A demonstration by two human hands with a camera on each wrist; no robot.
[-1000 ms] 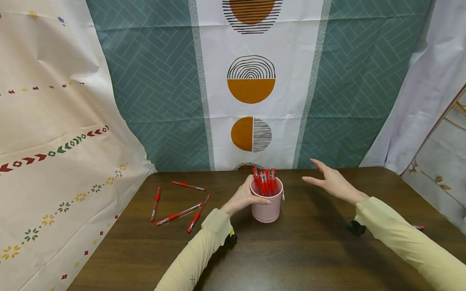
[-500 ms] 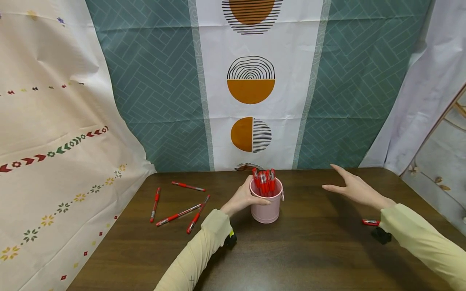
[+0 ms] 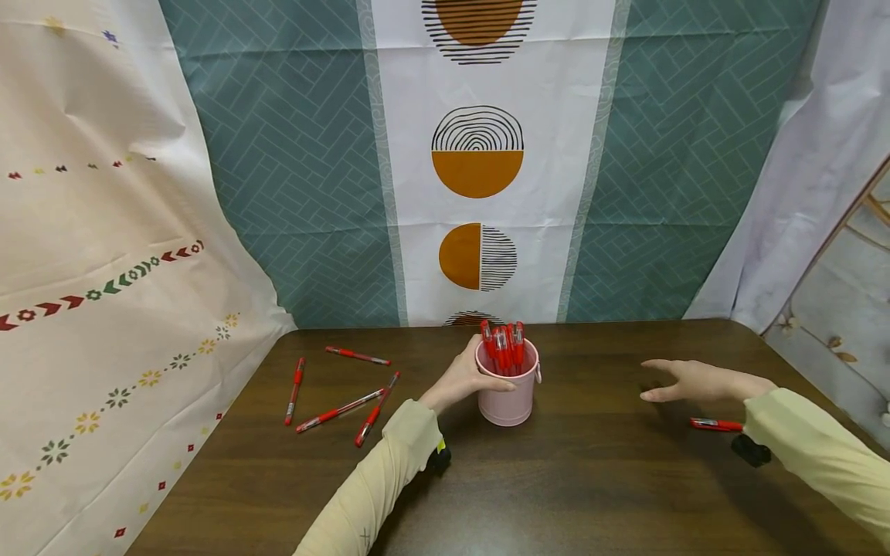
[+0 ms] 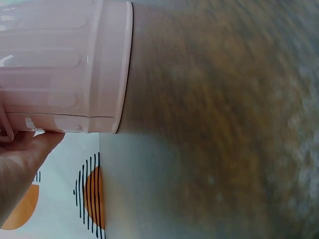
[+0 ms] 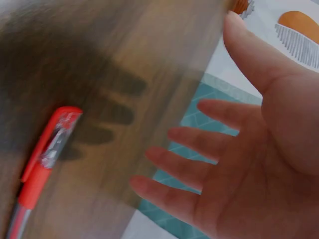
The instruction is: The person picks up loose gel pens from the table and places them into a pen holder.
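A person's left hand [image 3: 464, 380] grips a pink pail [image 3: 506, 405] mid-scene on the brown table [image 3: 577, 486], thumb across its near side, the other fingers mostly hidden from my remote post. Red pens [image 3: 509, 351] stand inside. At right, the right hand [image 3: 698, 381] hangs over the table, fingers spread and holding nothing, just beyond a lone red pen [image 3: 716, 425] lying flat. Four loose pens [image 3: 339, 410] lie at left. I judge the lone red pen light, stiff and smooth (its clip may check any roll), best pinched mid-barrel; the pail looks rigid, slightly slick, best steadied below the rim. I can read no brand, label or lettering.
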